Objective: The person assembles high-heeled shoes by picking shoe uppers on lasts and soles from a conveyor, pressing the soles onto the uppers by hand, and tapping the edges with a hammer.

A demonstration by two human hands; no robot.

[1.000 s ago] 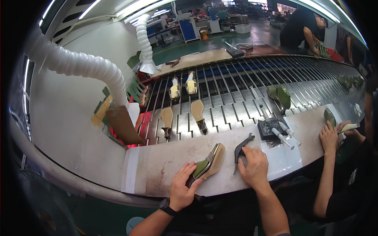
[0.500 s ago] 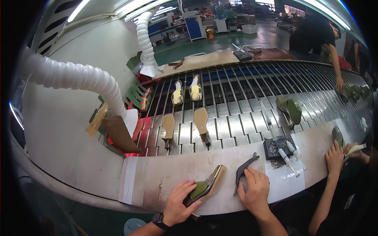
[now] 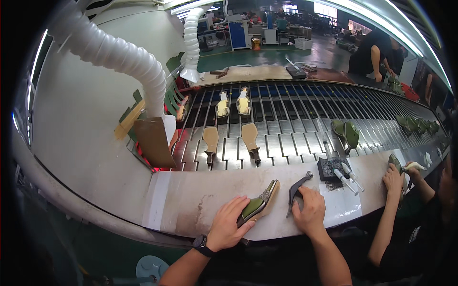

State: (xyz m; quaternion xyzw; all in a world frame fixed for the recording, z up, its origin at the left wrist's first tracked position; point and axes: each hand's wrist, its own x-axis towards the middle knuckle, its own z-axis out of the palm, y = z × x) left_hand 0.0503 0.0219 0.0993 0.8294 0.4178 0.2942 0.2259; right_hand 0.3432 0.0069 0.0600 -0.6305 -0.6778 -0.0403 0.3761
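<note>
On the pale ledge in front of me lies a green shoe [image 3: 252, 209] with a glittery strip and a tan sole edge, tilted on its side. My left hand [image 3: 231, 220] is closed round its near end. Just right of it, my right hand [image 3: 310, 211] has its fingers curled on a dark grey curved piece [image 3: 296, 189] with a round knob at its far end; its exact kind I cannot make out. Beyond the right hand, a black block [image 3: 329, 170] carries two white brush-like sticks [image 3: 347, 179] leaning onto the ledge.
A slatted metal conveyor [image 3: 286, 138] carries tan soles with heels [image 3: 249, 136], lasted shoes [image 3: 244, 101] and green shoes [image 3: 345, 133]. White ducts [image 3: 119, 57] hang at left beside a brown flap [image 3: 155, 143]. A co-worker's hand [image 3: 393, 178] holds a green shoe at right; another person [image 3: 365, 55] stands far right.
The view has shifted, so the ledge and both hands sit higher. Both hands keep their hold. The far person's arm has drawn back from the green shoes on the conveyor.
</note>
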